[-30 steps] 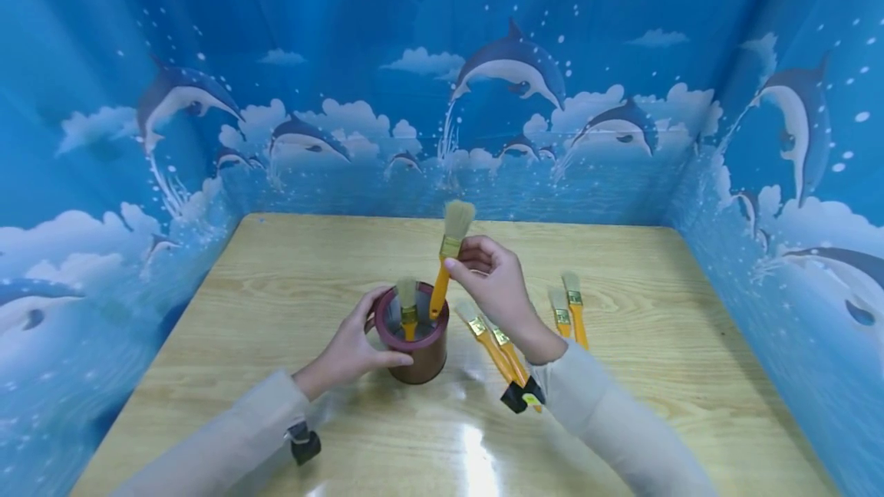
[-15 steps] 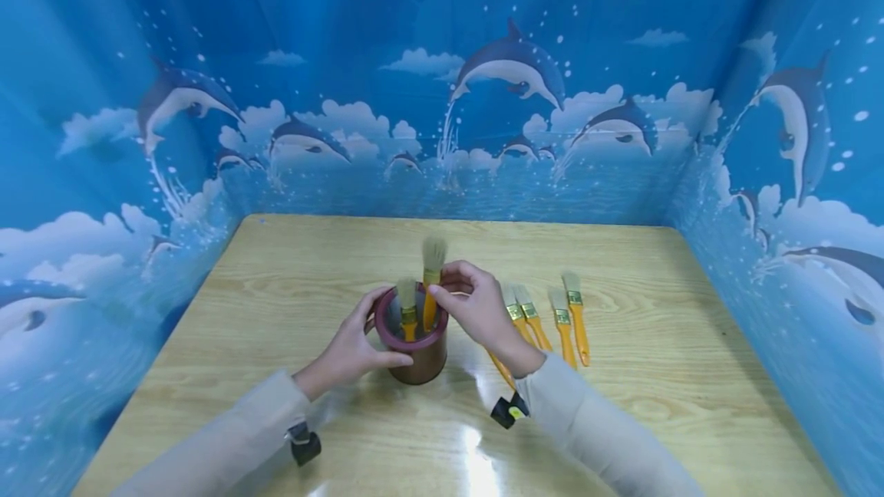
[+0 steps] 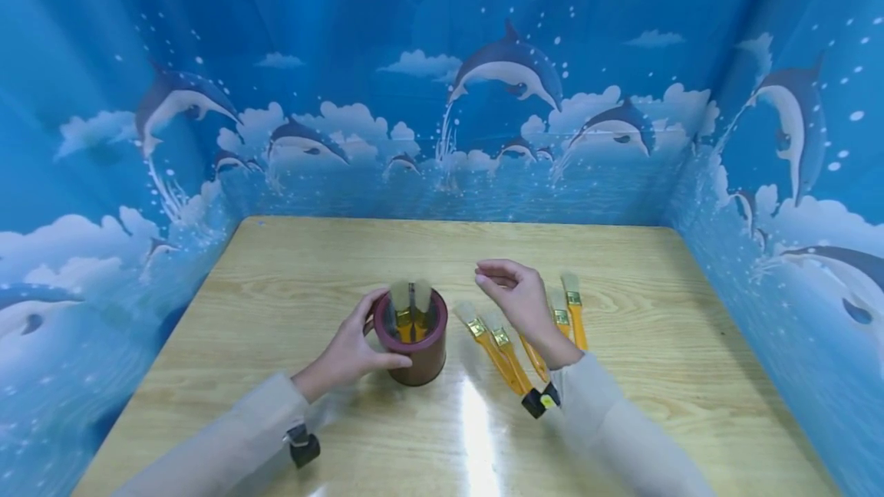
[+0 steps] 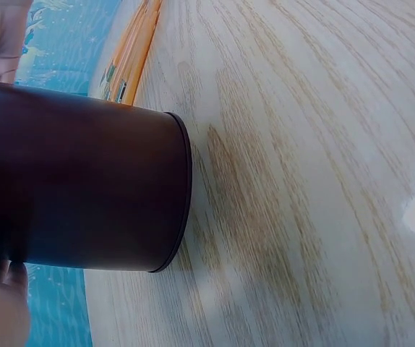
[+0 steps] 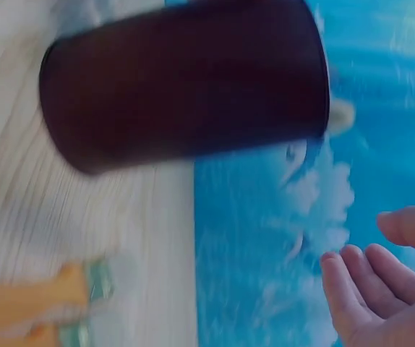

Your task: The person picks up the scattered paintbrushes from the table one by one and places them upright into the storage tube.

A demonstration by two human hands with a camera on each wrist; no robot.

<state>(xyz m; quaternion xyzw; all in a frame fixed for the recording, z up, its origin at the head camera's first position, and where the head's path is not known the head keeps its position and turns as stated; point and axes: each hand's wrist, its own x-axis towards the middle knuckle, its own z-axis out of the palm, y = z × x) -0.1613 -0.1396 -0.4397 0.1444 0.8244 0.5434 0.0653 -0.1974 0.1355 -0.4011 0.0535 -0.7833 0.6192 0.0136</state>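
A dark brown cylindrical pot (image 3: 419,368) with a maroon rim stands upright on the table, and my left hand (image 3: 348,351) grips it round the side, thumb in front. Inside it, two paintbrushes (image 3: 400,299) with orange handles lean bristles up, side by side. The left wrist view has the pot's dark wall (image 4: 84,181) filling its left half. My right hand (image 3: 519,299) is held to the right of the pot, apart from it, with nothing between its bent fingers and thumb. Below and beside it lie several paintbrushes (image 3: 499,359); the right forearm partly hides some of them.
The light wood-grain table (image 3: 311,267) carries everything. Blue curtains (image 3: 387,121) with dolphins and clouds enclose its back and sides. Two of the brushes (image 3: 576,313) lie farthest right, bristles pointing away from me. Glare shows on the table's near part.
My right hand lowered a paintbrush into the pot beside the first one, let it go and drew back to the right. My left hand stayed on the pot.
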